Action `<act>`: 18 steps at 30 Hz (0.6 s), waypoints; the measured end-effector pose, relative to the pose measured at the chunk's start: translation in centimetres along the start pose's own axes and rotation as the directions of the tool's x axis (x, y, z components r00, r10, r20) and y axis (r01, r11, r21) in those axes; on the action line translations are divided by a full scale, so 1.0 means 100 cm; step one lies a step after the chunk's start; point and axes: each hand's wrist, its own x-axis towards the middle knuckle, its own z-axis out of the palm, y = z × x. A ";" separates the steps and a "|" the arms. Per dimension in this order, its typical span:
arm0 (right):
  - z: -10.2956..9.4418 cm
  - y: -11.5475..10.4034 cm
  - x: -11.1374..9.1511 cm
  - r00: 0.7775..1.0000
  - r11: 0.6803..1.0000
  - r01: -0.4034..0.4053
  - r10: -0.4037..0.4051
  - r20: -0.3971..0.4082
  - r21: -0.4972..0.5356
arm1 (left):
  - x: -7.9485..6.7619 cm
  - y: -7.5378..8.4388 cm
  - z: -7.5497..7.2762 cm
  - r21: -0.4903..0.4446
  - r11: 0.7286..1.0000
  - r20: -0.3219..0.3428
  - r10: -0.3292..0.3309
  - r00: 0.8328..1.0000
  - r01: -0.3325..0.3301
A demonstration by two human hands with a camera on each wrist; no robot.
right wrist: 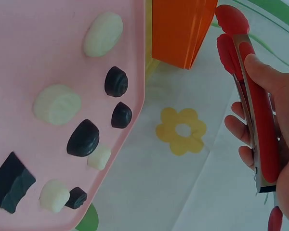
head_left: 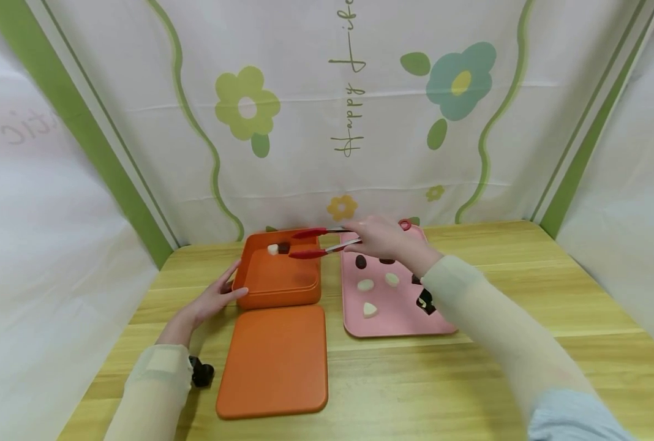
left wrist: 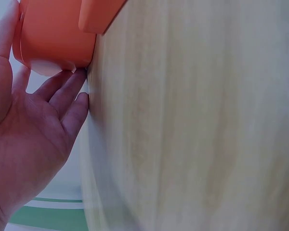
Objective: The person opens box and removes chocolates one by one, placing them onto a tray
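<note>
My right hand point(head_left: 384, 237) grips red-and-metal tongs point(right wrist: 261, 120). In the head view their red tips stand apart over the right part of an open orange box point(head_left: 280, 298), with nothing seen between them. A white piece point(head_left: 273, 249) and a dark piece point(head_left: 284, 248) lie inside near its back. My left hand point(head_left: 217, 300) rests at the box's front left corner, thumb at the rim, other fingers extended along the side, as the left wrist view point(left wrist: 33, 130) also shows. Several chocolate-like pieces, white point(right wrist: 58, 104) and dark point(right wrist: 83, 138), lie on a pink tray point(head_left: 384, 327).
An orange lid point(head_left: 277, 361) lies flat on the wooden table point(head_left: 393, 386) in front of the box. The tray stands right of the box, across a narrow gap. White floral cloth point(head_left: 305, 159) hangs behind the table and at both sides.
</note>
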 end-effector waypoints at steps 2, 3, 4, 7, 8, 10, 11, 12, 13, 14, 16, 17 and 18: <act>0.002 -0.002 0.006 1.000 1.000 -0.011 0.012 0.020 -0.012 | -0.001 0.000 0.000 -0.003 1.000 0.001 0.006 1.000 -0.006; 0.003 -0.003 0.009 0.999 1.000 -0.017 0.018 0.029 -0.024 | -0.001 0.000 0.000 -0.003 1.000 0.003 0.008 1.000 -0.008; 0.004 -0.004 0.012 0.999 0.999 -0.023 0.024 0.037 -0.031 | -0.001 0.000 0.000 -0.005 1.000 0.005 0.012 1.000 -0.012; 0.009 -0.007 0.021 0.996 0.997 -0.037 0.042 0.074 -0.064 | -0.002 -0.002 0.000 -0.008 1.000 0.008 0.017 1.000 -0.017; 0.010 -0.007 0.023 0.996 0.997 -0.038 0.043 0.082 -0.072 | -0.002 -0.002 0.000 -0.010 1.000 0.008 0.016 1.000 -0.016; 0.012 -0.009 0.028 0.994 0.996 -0.040 0.048 0.098 -0.084 | -0.002 -0.002 0.000 -0.008 1.000 0.006 0.016 1.000 -0.016; 0.012 -0.009 0.029 0.993 0.995 -0.041 0.051 0.105 -0.093 | -0.002 -0.002 0.000 -0.008 1.000 0.005 0.016 1.000 -0.016; 0.013 -0.009 0.031 0.992 0.994 -0.045 0.055 0.110 -0.099 | -0.002 -0.001 0.000 -0.009 1.000 0.005 0.017 1.000 -0.017; 0.013 -0.009 0.032 0.992 0.994 -0.048 0.059 0.114 -0.099 | -0.002 -0.001 0.000 -0.009 1.000 0.005 0.017 1.000 -0.017; 0.014 -0.009 0.033 0.991 0.994 -0.051 0.063 0.118 -0.102 | -0.001 -0.001 0.000 -0.007 1.000 0.004 0.018 1.000 -0.018; 0.015 -0.008 0.035 0.990 0.993 -0.055 0.068 0.122 -0.106 | -0.001 0.000 0.000 -0.005 1.000 0.003 0.020 1.000 -0.020; 0.016 -0.007 0.036 0.990 0.993 -0.058 0.070 0.123 -0.105 | -0.001 0.000 0.000 -0.007 1.000 0.003 0.021 1.000 -0.021; 0.018 -0.007 0.037 0.990 0.993 -0.059 0.072 0.123 -0.105 | -0.001 0.000 0.000 -0.010 1.000 0.003 0.021 1.000 -0.021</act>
